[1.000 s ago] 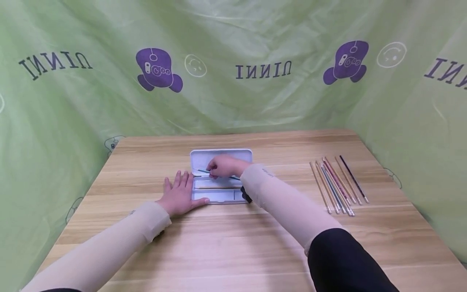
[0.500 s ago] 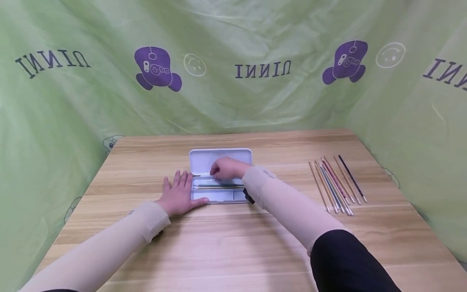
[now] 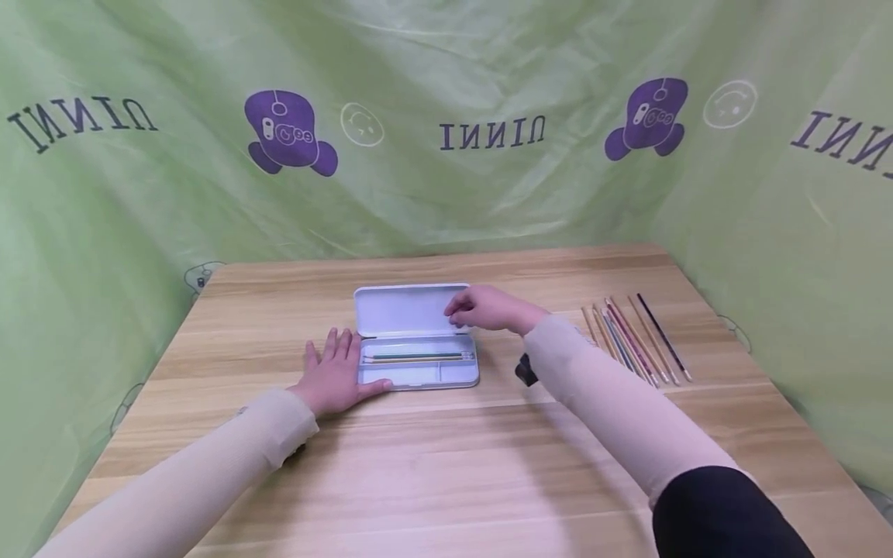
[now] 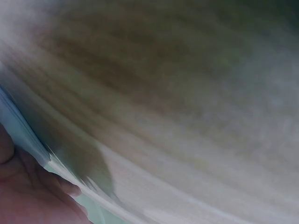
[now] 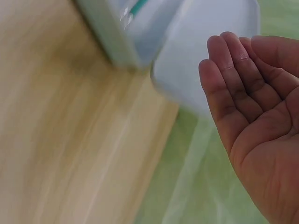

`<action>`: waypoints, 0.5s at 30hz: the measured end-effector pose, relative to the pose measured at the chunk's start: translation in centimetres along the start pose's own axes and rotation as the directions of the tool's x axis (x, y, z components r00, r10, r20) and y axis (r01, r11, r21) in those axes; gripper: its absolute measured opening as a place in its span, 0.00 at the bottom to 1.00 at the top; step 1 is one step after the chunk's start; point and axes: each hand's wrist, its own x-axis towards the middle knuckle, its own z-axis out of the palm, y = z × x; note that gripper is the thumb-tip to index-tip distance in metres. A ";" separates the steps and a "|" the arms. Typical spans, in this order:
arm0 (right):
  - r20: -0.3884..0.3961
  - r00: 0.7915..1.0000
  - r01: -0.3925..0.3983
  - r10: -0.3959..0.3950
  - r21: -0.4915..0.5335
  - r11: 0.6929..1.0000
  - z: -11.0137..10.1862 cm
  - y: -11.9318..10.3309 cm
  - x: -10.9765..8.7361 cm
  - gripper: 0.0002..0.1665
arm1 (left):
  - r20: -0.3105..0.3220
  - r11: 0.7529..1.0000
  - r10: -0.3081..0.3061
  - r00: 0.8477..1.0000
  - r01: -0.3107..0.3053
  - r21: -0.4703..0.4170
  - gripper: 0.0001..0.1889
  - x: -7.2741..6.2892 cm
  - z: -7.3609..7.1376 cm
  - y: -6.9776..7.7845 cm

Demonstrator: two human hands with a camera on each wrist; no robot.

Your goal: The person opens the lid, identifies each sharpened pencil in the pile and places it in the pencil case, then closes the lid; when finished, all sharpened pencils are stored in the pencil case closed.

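Note:
A pale pencil case [image 3: 456,376] lies with its lid [image 3: 398,310] raised at the middle of the table. Inside its rear compartment rest a green pencil and a yellowish pencil [image 3: 412,359], side by side; the green one's end [image 5: 137,7] also shows in the right wrist view. My left hand [image 3: 333,380] lies spread at the case's left side, its thumb along the front corner. Over the right part of the lid hovers my right hand [image 3: 491,308], holding nothing, its fingers [image 5: 229,70] loosely bent in the right wrist view.
Several pencils [image 3: 631,341] lie in a loose fan on the right of the wooden table [image 3: 432,465], partly behind the right sleeve [image 3: 614,403]. A green printed curtain [image 3: 418,209] hangs behind and along both sides.
The green pencil left my right hand and lies in the case beside the other pencil. My right hand has since lifted and moved right. The left hand stays at the case.

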 end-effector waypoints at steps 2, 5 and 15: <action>-0.031 0.999 -0.016 0.018 0.046 0.999 -0.9 0.7 -1.4 0.17 | -0.001 1.000 0.003 1.000 -0.003 -0.002 0.63 -0.1 -0.1 0.0; -0.096 0.994 -0.033 0.049 0.159 0.987 -2.2 2.1 -3.3 0.19 | -0.003 1.000 0.004 1.000 -0.004 -0.002 0.63 -0.1 0.0 -0.1; -0.256 0.948 -0.070 0.190 0.417 0.906 -5.5 7.4 -9.0 0.29 | -0.011 1.000 0.014 1.000 -0.014 -0.013 0.63 -0.2 -0.3 0.2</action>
